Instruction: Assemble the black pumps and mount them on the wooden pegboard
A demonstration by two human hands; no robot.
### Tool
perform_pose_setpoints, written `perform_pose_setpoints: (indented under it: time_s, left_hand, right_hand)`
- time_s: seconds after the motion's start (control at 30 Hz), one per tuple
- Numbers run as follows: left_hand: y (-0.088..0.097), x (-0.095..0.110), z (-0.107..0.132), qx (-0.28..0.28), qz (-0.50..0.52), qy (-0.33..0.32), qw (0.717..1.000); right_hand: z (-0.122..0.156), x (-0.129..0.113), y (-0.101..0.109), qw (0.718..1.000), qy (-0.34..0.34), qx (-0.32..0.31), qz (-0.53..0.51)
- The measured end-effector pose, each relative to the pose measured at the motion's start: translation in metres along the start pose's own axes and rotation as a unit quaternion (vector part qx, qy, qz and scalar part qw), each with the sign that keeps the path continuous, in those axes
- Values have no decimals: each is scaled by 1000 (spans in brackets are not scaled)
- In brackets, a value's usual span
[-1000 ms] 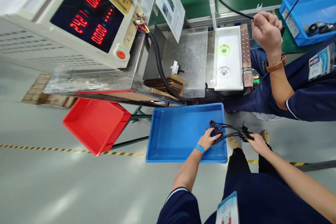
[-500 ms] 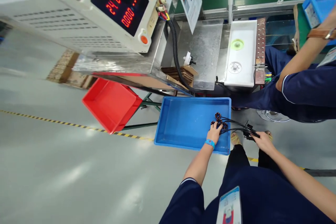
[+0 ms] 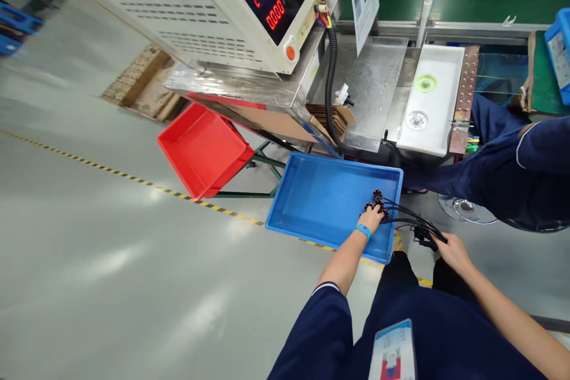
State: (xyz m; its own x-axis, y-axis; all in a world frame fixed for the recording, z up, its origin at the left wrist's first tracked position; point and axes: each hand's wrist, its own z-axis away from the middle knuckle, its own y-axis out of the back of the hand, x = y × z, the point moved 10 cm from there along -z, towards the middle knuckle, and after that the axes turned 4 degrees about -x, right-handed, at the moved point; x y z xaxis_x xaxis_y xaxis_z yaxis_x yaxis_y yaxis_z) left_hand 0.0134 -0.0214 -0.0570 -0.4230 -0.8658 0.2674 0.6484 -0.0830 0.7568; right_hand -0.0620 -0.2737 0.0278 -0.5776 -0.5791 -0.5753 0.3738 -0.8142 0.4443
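Several small round motor stators [image 3: 377, 195] with copper-coloured windings sit in the right part of a blue plastic bin [image 3: 312, 190]. My left hand [image 3: 372, 218], with a blue wristband, reaches over the bin's near side, its fingers curled round some of the stators and partly hiding them. Black cables [image 3: 412, 214] run from the stators over the bin's right rim. My right hand [image 3: 453, 250] is closed round the cable bundle outside the bin. Dark connectors [image 3: 423, 237] hang beside that hand, their shape hard to make out.
A red bin [image 3: 202, 151] is left of the blue one. Behind stand a power supply [image 3: 200, 6] on a metal bench, folded cardboard [image 3: 327, 122] and a white tray [image 3: 430, 113] with two round parts. A co-worker's sleeve [image 3: 538, 154] is close on the right.
The camera view has shifted, so the bench and power supply appear further right. Both hands keep their hold on the stators and cables. The co-worker's forearm has dropped out of view.
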Motion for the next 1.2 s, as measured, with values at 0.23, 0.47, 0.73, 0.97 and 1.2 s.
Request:
perform_pose_setpoints:
  time_s: [0.23, 0.47, 0.73, 0.97, 1.2]
  left_hand:
    - [9, -7, -7, -11, -3, -128, 992]
    - [12, -9, -17, -7, 23, -137, 990]
    - [19, -18, -11, 25, 70, -79, 994]
    - [27, -32, -14, 18, 167, -12, 986]
    - [23, -26, -26, -28, 123, -36, 991]
  right_hand:
    - [8, -3, -5, 1000, 14, -8, 9]
    - [11, -2, -10, 1000, 11, -14, 9]
    - [8, 3, -7, 1000, -3, -14, 7]
    - [8, 3, -9, 1000, 4, -9, -5]
    - [8, 0, -11, 1000, 18, -11, -12]
